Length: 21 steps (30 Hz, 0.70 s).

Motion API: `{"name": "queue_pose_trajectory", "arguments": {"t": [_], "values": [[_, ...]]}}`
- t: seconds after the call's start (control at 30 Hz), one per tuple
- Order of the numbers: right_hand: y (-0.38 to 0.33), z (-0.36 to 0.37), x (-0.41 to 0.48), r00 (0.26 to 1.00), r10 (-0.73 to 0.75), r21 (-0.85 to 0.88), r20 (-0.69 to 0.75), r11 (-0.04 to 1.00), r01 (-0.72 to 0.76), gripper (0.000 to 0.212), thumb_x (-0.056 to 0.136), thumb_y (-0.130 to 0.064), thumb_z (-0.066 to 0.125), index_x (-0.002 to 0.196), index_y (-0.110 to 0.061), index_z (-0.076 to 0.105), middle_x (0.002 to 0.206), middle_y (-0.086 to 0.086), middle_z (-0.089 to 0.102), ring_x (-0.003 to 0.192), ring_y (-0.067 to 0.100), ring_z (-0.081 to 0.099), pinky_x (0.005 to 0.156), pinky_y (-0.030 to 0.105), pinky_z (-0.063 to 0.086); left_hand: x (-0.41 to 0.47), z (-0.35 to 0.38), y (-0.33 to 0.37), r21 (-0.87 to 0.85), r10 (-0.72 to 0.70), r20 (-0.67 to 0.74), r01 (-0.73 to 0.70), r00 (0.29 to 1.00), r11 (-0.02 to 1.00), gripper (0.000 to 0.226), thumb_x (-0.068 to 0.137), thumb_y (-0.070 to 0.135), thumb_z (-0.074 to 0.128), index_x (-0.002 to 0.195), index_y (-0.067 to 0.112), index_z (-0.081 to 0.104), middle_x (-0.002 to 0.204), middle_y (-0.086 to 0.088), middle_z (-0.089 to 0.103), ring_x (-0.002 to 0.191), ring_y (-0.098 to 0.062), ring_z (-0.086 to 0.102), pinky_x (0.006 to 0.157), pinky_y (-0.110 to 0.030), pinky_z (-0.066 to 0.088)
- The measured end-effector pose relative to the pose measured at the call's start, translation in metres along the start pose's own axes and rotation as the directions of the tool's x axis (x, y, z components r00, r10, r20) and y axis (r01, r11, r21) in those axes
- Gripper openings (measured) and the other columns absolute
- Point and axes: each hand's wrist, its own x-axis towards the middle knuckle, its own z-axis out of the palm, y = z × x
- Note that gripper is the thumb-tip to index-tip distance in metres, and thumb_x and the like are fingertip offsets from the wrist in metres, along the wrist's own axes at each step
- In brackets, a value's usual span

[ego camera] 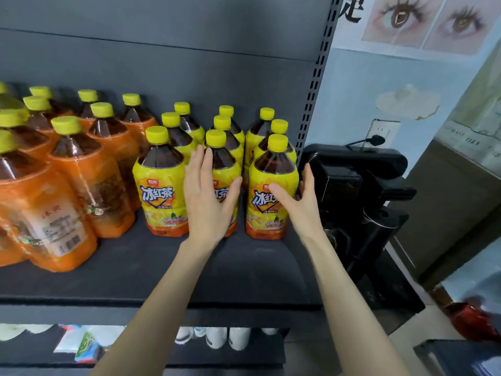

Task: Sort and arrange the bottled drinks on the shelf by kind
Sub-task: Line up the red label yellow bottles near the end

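Two kinds already stood apart on the shelf [162, 267]: orange bottles [81, 169] left, yellow bottles [160, 180] right. My left hand [210, 196] lay open against the middle front one; my right hand [299, 202], open, cupped the rightmost, unclenched. Next, I judged, squaring rows.

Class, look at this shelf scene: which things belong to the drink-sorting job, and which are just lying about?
Belong to the job:
yellow-label tea bottles
orange-label tea bottles
shelf
left hand
right hand

Just lying about:
black machine
eye poster
wall socket
packets on the lower shelf
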Motion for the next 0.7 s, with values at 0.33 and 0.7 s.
{"name": "queue_pose_trajectory", "arguments": {"t": [0.33, 0.7], "values": [[0.009, -0.001, 0.021, 0.986, 0.044, 0.085, 0.158, 0.995, -0.058, 0.116, 0.056, -0.057, 0.079, 0.151, -0.032, 0.018, 0.137, 0.001, 0.054, 0.115, 0.016, 0.061, 0.093, 0.039, 0.053, -0.001, 0.010, -0.013, 0.019, 0.070, -0.042, -0.069, 0.997, 0.997, 0.059, 0.095, 0.030, 0.051, 0.143, 0.001, 0.034, 0.150, -0.016, 0.032, 0.142, -0.026, 0.023, 0.115, -0.049, 0.025], [0.016, 0.010, 0.024, 0.987, 0.051, 0.115, 0.154, 0.991, -0.069, 0.109, 0.060, -0.054, 0.075, 0.151, -0.029, 0.020, 0.136, 0.003, 0.055, 0.117, 0.018, 0.061, 0.096, 0.041, 0.052, -0.001, 0.011, -0.013, 0.021, 0.059, -0.035, -0.058, 0.998, 0.998, 0.059, 0.095, 0.030, 0.049, 0.143, 0.000, 0.033, 0.151, -0.017, 0.031, 0.142, -0.028, 0.023, 0.116, -0.049, 0.023]]}}
